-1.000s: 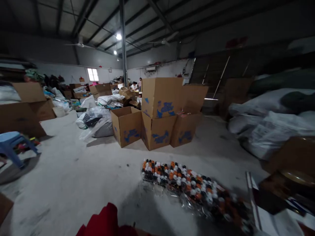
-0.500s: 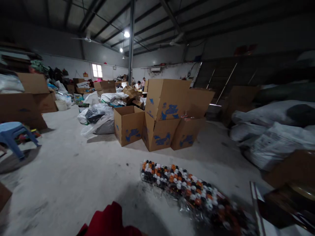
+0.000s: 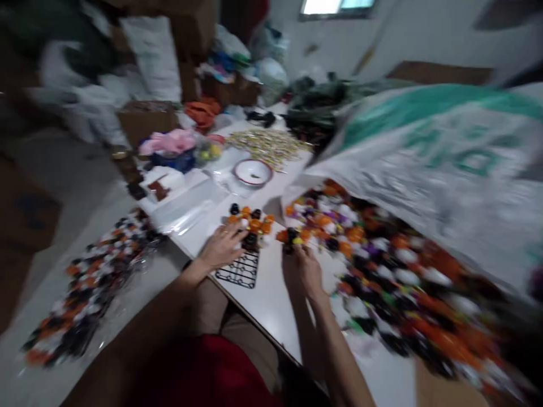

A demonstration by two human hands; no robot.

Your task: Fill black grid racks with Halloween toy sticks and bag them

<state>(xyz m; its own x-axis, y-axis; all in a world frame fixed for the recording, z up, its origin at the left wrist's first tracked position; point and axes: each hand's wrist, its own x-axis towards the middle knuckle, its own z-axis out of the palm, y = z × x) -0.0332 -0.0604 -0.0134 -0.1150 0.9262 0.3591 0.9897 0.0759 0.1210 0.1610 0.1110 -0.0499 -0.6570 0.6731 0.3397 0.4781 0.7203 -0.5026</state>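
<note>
Both hands are at work over the white table [image 3: 271, 299]. Fingers outstretched, the left hand [image 3: 223, 246] lies across the near side of a small black grid [image 3: 242, 272] and reaches the orange, black and white pieces [image 3: 254, 224] grouped at its far end; whether it presses or pinches, I cannot tell. Just across a gap, the right hand [image 3: 309, 268] has its fingertips on a few loose dark, orange and yellow pieces [image 3: 292, 238] at the margin of a heap [image 3: 360, 249], and blur hides how firmly they are taken.

That heap spills from a white sack [image 3: 424, 158] with green lettering. A tug at its margin could bring more pieces sliding onto the strip between the hands. The grid's near end sits close to the table edge, so a push from the left wrist might tip it over.

Leftward room is limited by clear plastic bags [image 3: 186, 206]; beyond the grouped pieces stands a pale, red-rimmed bowl [image 3: 249, 168]. White tabletop between grid and heap gives the right hand its easiest path. Below the left edge, a bagged bundle [image 3: 91, 282] of similar pieces lies on the floor.
</note>
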